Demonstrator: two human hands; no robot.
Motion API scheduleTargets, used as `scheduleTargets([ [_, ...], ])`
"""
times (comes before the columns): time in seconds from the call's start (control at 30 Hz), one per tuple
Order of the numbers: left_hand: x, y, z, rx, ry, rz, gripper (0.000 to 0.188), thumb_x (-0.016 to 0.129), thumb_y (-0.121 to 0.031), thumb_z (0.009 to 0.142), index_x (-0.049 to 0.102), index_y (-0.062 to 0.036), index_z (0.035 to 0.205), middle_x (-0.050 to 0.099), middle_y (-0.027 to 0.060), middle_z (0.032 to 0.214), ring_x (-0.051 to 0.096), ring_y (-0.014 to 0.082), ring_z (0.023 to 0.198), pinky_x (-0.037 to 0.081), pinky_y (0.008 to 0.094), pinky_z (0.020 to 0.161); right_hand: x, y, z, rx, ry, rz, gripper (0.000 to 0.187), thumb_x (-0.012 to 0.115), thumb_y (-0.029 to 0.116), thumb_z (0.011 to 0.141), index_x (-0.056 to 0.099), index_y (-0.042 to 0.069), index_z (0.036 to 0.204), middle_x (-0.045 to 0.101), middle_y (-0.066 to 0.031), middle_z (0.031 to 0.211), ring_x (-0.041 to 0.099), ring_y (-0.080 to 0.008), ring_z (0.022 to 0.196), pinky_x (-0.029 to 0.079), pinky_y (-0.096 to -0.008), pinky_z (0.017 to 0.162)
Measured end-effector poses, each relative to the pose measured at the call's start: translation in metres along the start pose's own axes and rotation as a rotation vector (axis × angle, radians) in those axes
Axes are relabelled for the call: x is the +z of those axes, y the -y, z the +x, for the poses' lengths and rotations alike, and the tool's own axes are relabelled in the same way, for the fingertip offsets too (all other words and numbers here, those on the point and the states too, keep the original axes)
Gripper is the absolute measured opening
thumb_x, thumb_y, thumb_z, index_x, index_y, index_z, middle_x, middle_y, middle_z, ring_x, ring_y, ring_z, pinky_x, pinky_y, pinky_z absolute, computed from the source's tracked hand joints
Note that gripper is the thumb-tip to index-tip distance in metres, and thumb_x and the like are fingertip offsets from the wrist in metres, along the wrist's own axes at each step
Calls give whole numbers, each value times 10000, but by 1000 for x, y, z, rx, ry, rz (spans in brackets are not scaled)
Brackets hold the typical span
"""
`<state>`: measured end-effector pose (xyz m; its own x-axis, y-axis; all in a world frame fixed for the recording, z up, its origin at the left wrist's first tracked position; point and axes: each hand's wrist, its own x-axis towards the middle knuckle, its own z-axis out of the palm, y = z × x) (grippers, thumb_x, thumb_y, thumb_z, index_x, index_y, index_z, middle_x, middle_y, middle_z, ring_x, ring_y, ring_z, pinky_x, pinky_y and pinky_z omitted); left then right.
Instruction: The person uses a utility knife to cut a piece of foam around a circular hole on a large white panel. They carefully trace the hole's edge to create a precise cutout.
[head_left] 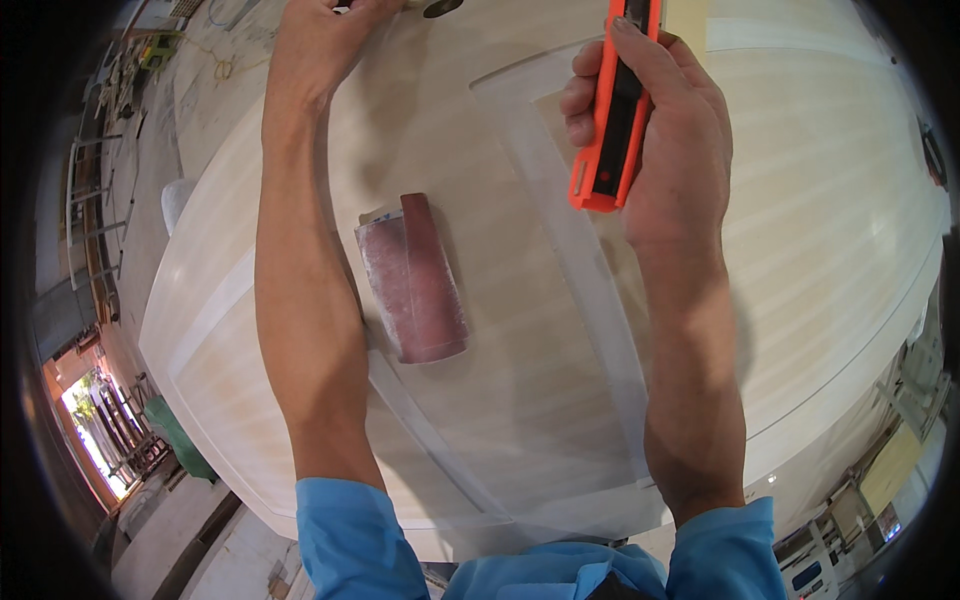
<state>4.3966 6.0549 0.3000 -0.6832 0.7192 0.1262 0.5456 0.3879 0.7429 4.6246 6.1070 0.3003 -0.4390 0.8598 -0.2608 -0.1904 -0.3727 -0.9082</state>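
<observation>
My right hand (680, 130) is wrapped round an orange and black utility knife (622, 120), with the thumb lying along its handle. The knife's front end runs past the upper edge of the view, so I cannot see the blade. At the top left my left hand (335, 30) is partly cut off by the picture's edge. Its fingers look curled, with a small dark bit of something by them. Between my forearms a folded reddish-brown sheet of sandpaper (415, 285), dusted white, lies on a large curved cream panel (820, 200).
Paler bands (600, 300) cross the panel, and a dark round hole (442, 8) shows at its far edge. To the left are a metal rack (95, 210), a green cover (178, 440) and a bright doorway (100, 430). A yellowish board (893, 470) stands at the lower right.
</observation>
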Motion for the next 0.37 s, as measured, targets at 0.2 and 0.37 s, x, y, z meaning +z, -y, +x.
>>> scheduleTargets([
  [0.2,3,8,4,16,13,-7,243,715,-165,916,774,-19,1101,757,61,971,668,141,850,509,269,762,0,0,0,12,2,-14,272,650,276,973,604,11,932,645,-96,782,603,-152,590,512,-287,573],
  [0.37,4,11,4,48,11,30,242,727,-152,915,774,-23,1114,756,74,966,668,140,846,510,271,752,1,-2,1,8,-10,-7,279,654,285,971,604,13,929,646,-98,776,604,-152,590,515,-289,575],
])
